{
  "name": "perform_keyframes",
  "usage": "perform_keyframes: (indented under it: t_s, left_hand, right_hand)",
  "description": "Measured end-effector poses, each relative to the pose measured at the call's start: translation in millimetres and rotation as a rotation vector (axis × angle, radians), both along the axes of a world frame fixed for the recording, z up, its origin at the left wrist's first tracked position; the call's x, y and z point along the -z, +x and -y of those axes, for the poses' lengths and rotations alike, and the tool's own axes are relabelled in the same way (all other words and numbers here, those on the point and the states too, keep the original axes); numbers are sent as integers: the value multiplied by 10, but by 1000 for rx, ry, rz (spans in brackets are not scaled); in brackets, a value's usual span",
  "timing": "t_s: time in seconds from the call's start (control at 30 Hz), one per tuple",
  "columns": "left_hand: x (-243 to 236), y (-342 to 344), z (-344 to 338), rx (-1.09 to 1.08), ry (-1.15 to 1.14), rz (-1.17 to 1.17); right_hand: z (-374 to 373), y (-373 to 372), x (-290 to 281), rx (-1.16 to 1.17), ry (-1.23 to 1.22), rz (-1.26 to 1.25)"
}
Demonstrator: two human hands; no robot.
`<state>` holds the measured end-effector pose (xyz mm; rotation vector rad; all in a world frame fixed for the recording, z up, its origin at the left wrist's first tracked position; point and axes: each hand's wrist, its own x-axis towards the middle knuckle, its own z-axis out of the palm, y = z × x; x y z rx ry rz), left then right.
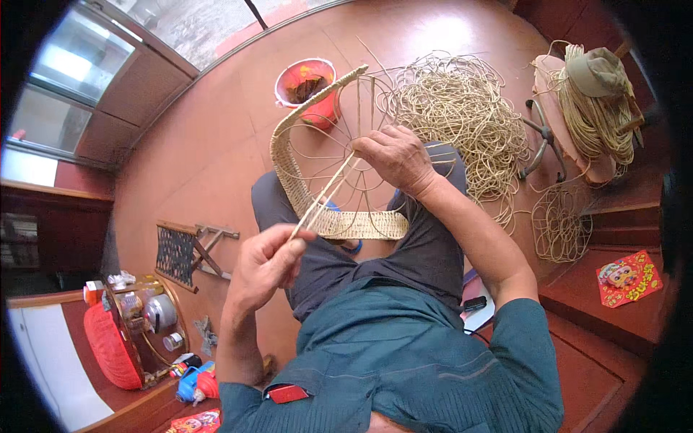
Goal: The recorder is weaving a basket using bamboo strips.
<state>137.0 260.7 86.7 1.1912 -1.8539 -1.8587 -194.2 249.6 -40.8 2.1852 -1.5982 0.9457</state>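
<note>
A round wire frame, partly covered with tan woven cord, forms a basket (364, 225) between my knees. Its weave makes a curved wall along the left and near sides, while thin bare spokes show in the middle and on the right. Strands of straw-coloured cord (326, 193) stretch slantwise across it between my hands. My left hand (268, 265) pinches their lower end between thumb and fingers, just off the basket's near left rim. Closed at the upper end, my right hand (397, 159) grips the cord over the spokes; its fingertips are partly hidden.
Beyond the basket stands a red bucket (317, 108). A big loose heap of cord (462, 115) lies on the floor to the right, near a chair (570, 137) bearing coiled cord and a cap. At left are a folding stool (177, 252) and a cluttered rack (148, 317).
</note>
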Motion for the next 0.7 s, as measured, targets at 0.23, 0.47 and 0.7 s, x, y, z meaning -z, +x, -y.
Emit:
perform_keyframes:
  t_s: [0.23,0.47,0.7]
  left_hand:
    - [796,843,-151,-16,102,395]
    - [751,1367,-317,136,67,917]
    - [1323,2496,-539,184,284,891]
  right_hand:
    - [-22,42,23,-20,-36,-15]
    - [-3,-17,13,-40,-12,9]
    - [32,-3,60,-40,-40,18]
